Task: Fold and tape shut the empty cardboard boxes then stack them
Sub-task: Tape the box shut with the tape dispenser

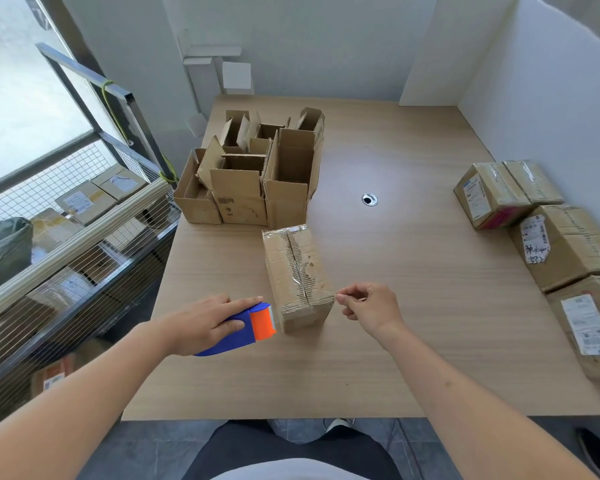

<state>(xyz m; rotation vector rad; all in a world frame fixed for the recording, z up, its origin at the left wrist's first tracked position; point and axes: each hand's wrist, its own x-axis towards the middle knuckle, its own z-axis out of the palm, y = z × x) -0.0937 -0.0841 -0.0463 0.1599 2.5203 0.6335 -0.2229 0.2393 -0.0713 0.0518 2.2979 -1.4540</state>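
while both hands hover over the table, entries as follows:

left hand [201,323]: wrapped over a blue and orange plastic tape dispenser [246,327], fingers curled along its top, thumb on its near side; the orange toothed end points at the box.

right hand [368,306]: fingers curled, thumb and forefinger tips [340,296] pinched together; whether a tape end sits between them cannot be told.

closed brown cardboard box [297,275]: lies lengthwise on the table, between the two hands; its near right corner is just beside the right fingertips, its near left corner just beside the dispenser's orange end; clear tape runs along the torn centre seam on top.

open empty brown cardboard boxes [253,174]: a cluster, flaps up, beyond the left fingers, past the closed box.

taped brown parcels with white labels [548,237]: grouped well to the right of the right fingers, at the table's edge.

light wood-grain table [413,341]: round metal cable hole [370,199] beyond the right fingers.

metal wire-mesh cart [66,258]: left of the left hand, off the table, holding more labelled parcels.
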